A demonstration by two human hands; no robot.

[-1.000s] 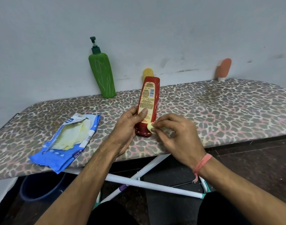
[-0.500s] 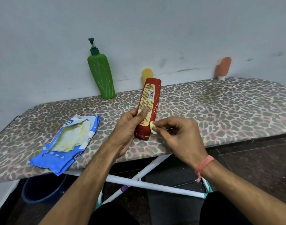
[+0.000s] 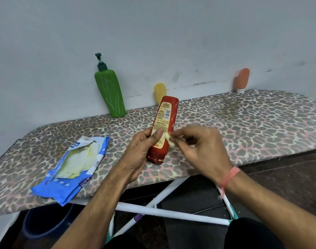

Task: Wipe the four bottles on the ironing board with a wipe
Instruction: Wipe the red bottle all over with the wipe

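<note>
Red bottle (image 3: 162, 130) (near board edge (image 3: 171, 177))

There are four bottles on the ironing board (image 3: 243, 126). One is a green pump bottle (image 3: 109, 94). One is a yellow bottle (image 3: 159, 91), partly hidden. One is an orange bottle (image 3: 242, 80). One is a red bottle (image 3: 162, 130). There is one blue pack of wipes (image 3: 72, 169). There is one small wipe (image 3: 169, 139). There are two hands, a left hand (image 3: 141, 151) and a right hand (image 3: 202, 148). There is one pink wristband (image 3: 229, 176).
</note>
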